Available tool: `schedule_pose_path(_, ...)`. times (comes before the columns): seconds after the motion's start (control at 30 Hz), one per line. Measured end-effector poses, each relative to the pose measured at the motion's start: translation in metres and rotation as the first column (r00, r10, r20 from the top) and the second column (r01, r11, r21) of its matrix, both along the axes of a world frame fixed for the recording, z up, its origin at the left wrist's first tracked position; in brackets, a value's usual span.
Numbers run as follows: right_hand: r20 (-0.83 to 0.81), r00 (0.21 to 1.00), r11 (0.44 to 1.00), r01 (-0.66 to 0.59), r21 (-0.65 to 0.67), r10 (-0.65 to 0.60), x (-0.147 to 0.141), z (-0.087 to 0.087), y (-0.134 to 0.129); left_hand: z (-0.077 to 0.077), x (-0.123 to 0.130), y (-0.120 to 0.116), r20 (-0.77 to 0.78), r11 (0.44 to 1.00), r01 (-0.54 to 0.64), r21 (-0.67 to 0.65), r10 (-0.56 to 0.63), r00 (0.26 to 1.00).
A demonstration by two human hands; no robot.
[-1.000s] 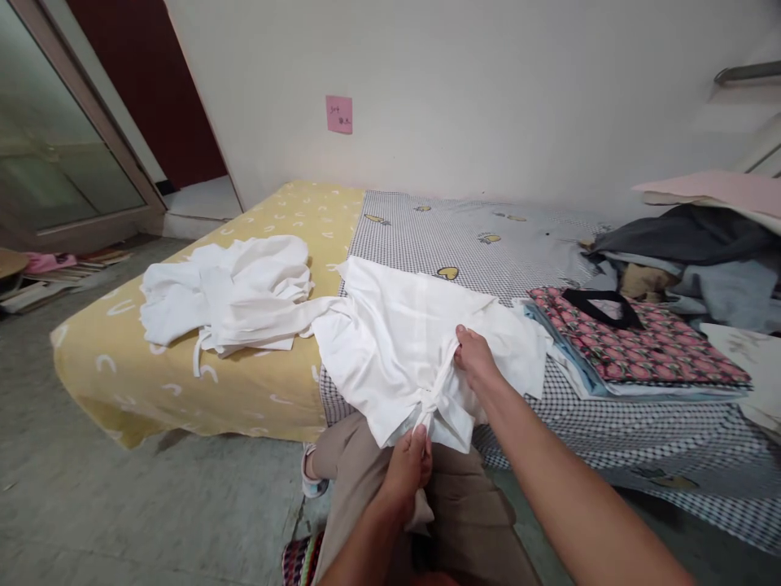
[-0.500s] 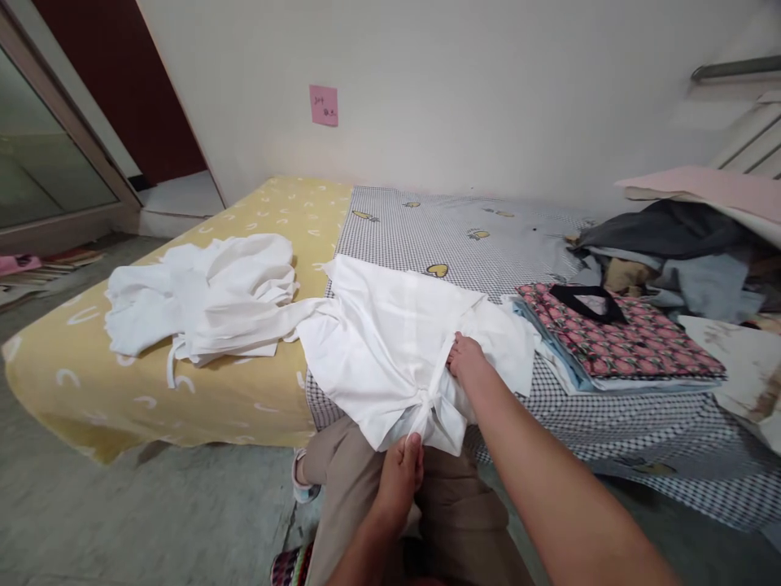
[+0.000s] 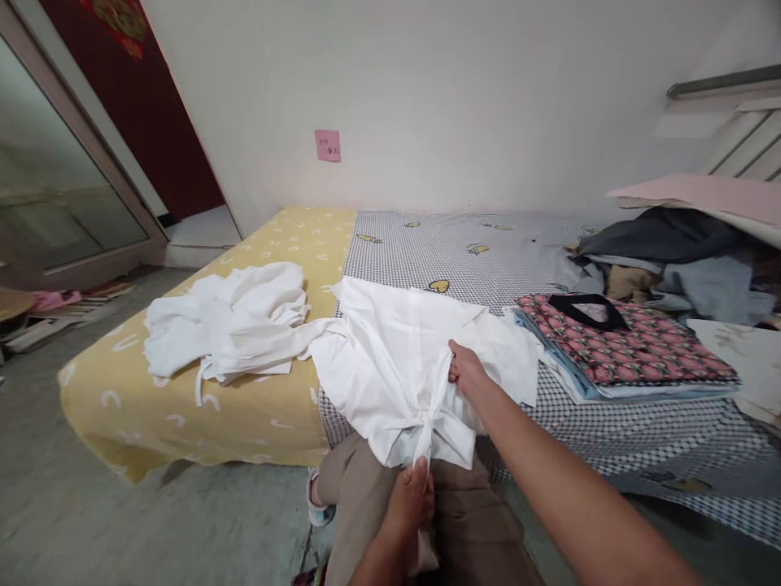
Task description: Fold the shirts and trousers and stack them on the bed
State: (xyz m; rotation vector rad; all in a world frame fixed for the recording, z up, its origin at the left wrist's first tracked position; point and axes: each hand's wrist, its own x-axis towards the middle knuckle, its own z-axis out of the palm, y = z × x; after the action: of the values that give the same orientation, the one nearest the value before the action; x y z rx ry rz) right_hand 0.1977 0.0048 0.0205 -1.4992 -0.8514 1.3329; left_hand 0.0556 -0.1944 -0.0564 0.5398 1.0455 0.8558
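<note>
A white garment (image 3: 390,342) lies spread over the front of the bed, its fabric gathered at a knot near the front edge. Below the knot, my left hand (image 3: 412,495) pinches a white strip close to my knees. My right hand (image 3: 466,368) is closed on another white strip that runs up from the knot. The garment stretches left into a crumpled white heap (image 3: 244,321) on the yellow sheet, where a thin tie hangs down.
Folded clothes with a pink patterned shirt (image 3: 640,342) on top lie to the right. Behind them rises a pile of dark and blue clothes (image 3: 665,236). A pink note (image 3: 328,146) is on the wall. The yellow sheet (image 3: 201,431) covers the bed's left part.
The view has tilted up a little, so the bed and garment appear lower. Both hands keep hold of the strips, with little visible change at the knot.
</note>
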Motion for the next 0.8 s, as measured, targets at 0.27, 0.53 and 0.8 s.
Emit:
schedule_pose_path(0.27, 0.049, 0.931, 0.932, -0.361, -0.044, 0.363, 0.022, 0.040, -0.070, 0.016, -0.018, -0.025, 0.188, 0.993, 0.013, -0.118, 0.010, 0.982)
schedule_pose_path(0.53, 0.046, 0.818, 0.815, -0.565, -0.124, 0.574, 0.022, 0.049, -0.072, 0.058, -0.041, -0.028, 0.311, 0.957, 0.195, -0.216, -0.122, 0.942)
schedule_pose_path(0.8, -0.170, 0.982, 0.975, -0.038, 0.220, 0.077, 0.020, 0.072, -0.043, 0.187, -0.053, 0.115, 0.096, 0.971, -0.059, 0.231, 0.038, 0.995)
